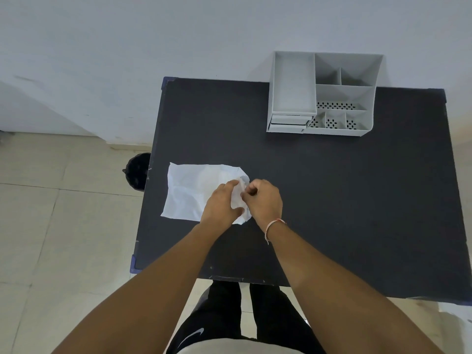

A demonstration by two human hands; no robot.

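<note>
A crumpled white sheet of paper (189,192) lies on the left half of the black table (332,187). Its right edge is bunched up and lifted between my two hands. My left hand (222,205) holds that bunched edge from the left, fingers curled against it. My right hand (263,200), with a thread band at the wrist, pinches the same edge from the right with curled fingers. The part of the sheet under my left hand is hidden.
A grey desk organiser (321,95) with several compartments and small drawers stands at the table's far edge, against the white wall. A black bin (138,172) sits on the tiled floor beside the table's left edge.
</note>
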